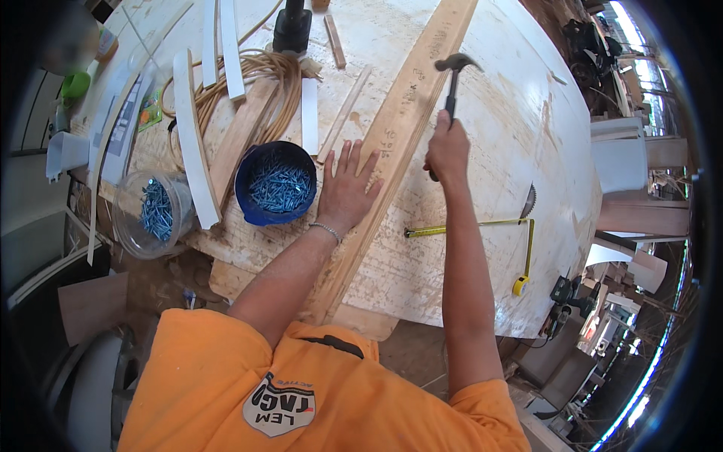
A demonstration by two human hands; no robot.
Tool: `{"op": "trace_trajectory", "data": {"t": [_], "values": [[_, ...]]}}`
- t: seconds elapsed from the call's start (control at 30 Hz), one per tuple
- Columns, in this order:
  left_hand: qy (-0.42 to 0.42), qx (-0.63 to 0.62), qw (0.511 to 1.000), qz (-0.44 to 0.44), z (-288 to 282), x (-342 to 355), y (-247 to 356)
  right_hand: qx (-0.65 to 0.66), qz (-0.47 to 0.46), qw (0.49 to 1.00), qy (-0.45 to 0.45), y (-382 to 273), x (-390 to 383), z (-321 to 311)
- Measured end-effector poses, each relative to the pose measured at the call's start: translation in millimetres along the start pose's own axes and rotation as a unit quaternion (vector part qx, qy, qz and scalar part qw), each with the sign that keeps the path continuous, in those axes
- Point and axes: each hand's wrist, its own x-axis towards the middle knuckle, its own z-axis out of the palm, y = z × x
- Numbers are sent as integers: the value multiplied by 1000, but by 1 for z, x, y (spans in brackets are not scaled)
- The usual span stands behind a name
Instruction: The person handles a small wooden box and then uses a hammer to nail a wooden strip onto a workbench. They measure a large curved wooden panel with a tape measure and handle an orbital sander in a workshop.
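My left hand [348,187] lies flat with fingers spread, partly on a long wooden plank [407,113] that runs diagonally across the white worktable [527,135]. My right hand [447,149] grips the handle of a claw hammer [454,71], its head raised above the plank. Just left of my left hand sits a blue bowl of screws [276,184].
A clear plastic tub of blue screws [154,209] stands at the table's left edge. White trim strips [194,135], a coil of tan cable [265,75] and a black tool [292,29] lie beyond. A yellow tape measure [520,285] stretches across the right side near a saw blade [529,200].
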Motion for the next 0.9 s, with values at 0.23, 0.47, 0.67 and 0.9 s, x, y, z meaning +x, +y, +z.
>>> {"op": "trace_trajectory", "data": {"t": [0.23,0.47,0.67,0.9], "values": [[4,7,1000,1,-2,1,2,74,26,997,0,6,0,11],[11,-16,1000,8,-1,-2,2,0,43,997,-67,19,14,1],[17,-9,1000,-2,0,-3,-4,59,-30,997,49,-13,-4,-1],[18,-12,1000,-4,-2,0,-3,8,69,991,-114,-11,10,-1]]}}
